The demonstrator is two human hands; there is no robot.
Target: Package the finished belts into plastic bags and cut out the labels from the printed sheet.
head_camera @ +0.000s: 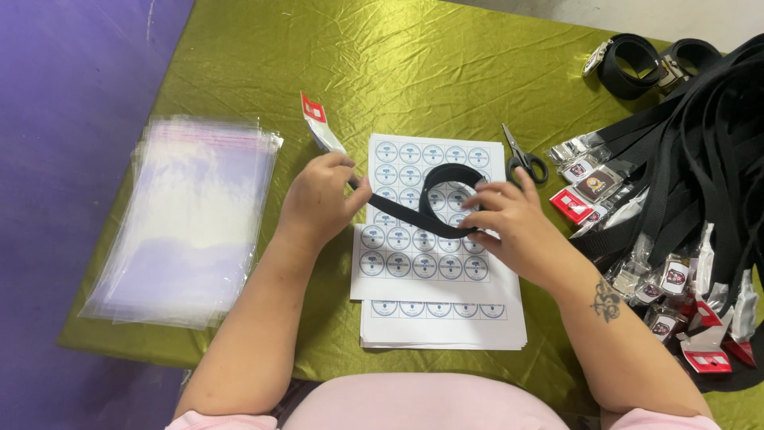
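**Soft black strap, rolled between two hands**

Nearest the camera, the stack of sticker sheets [436,275] lies flat on the green cloth [263,72], each sheet printed with rows of round blue-and-white labels. Just above it both hands work a black webbing belt [414,213].

The left hand [318,199] is closed around the belt's straight run, thumb and fingers pinching it near the buckle end, where a clear wrapper with a red tag [318,123] sticks up past the knuckles. The right hand [513,219] is curled on the coiled part [446,179], fingertips pressing the loop's outer edge so it keeps its round form over the sheets.

The strap looks light, limp and flat. It will likely sag wherever it is not held, and a loose coil would probably spring open, so a grip on the coil's rim with tension from the other hand seems the sound hold. The buckle end is likely the only stiff, heavier part.

To the left, well apart, sits a stack of clear plastic bags [187,223]. Beyond the right hand lie small scissors [521,159]. Farther right a heap of wrapped belts [684,183] spreads to the cloth's edge, with two rolled belts [645,64] at the far corner.
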